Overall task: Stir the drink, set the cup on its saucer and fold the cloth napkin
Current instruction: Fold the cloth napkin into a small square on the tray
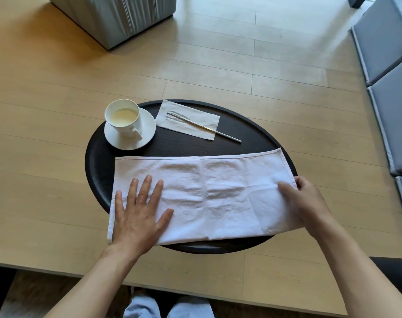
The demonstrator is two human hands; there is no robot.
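Observation:
A white cloth napkin [218, 191] lies spread as a long folded rectangle across the near half of a round black table [252, 138]. My left hand [139, 212] presses flat on its left end, fingers spread. My right hand [303, 198] pinches the napkin's right edge between thumb and fingers. At the table's far left a white cup [126, 118] holding a pale milky drink stands on its white saucer [147, 131]. A thin metal stirrer [209, 128] rests on a paper napkin [184, 121] to the right of the cup.
The table stands on a light wood floor. A grey upholstered block [117, 17] sits at the far left. Grey cushions [392, 76] line the right side. My knees in light trousers [167, 306] show at the bottom.

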